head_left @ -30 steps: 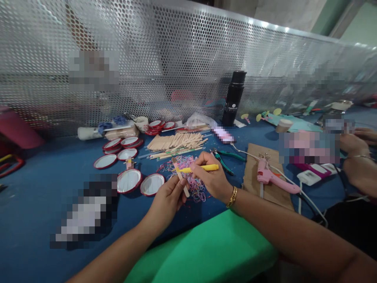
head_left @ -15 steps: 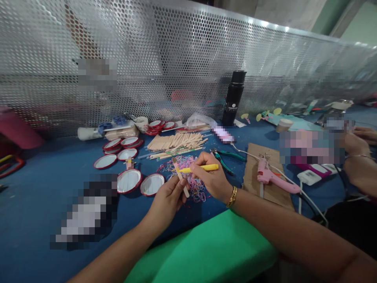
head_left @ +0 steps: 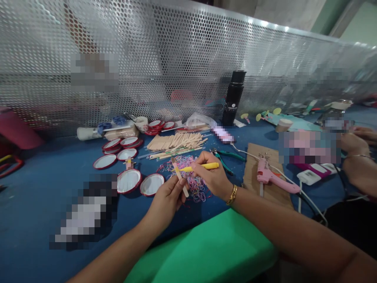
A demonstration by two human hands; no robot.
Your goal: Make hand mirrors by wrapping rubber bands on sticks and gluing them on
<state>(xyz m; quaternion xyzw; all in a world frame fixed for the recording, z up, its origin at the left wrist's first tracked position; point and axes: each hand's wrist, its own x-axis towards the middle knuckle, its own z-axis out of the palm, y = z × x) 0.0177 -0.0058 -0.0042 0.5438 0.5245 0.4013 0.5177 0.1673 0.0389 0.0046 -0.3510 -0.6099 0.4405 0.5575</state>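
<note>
My left hand [head_left: 170, 193] pinches a flat wooden craft stick [head_left: 177, 169], which slants up and away and has a brown-coloured upper end. In my right hand [head_left: 212, 175] is a yellow marker [head_left: 209, 166], held like a pen and pointing left. Its tip is at or very close to the stick; whether it touches I cannot tell. Under both hands lies a tangle of thin pastel strings or bands [head_left: 198, 192]. Just behind it is a pile of wooden craft sticks [head_left: 173, 141].
Red-rimmed white lids [head_left: 129, 181] lie left of my hands. To the right are green-handled pliers [head_left: 225, 163] and a pink glue gun [head_left: 269, 177] on cardboard [head_left: 250, 165]. A black bottle [head_left: 233, 100] stands by the perforated metal screen [head_left: 188, 51]. Another person's hand [head_left: 355, 143] is far right.
The yellow marker's tip has shifted very slightly against the craft stick. Both hands keep nearly the same place and grip.
</note>
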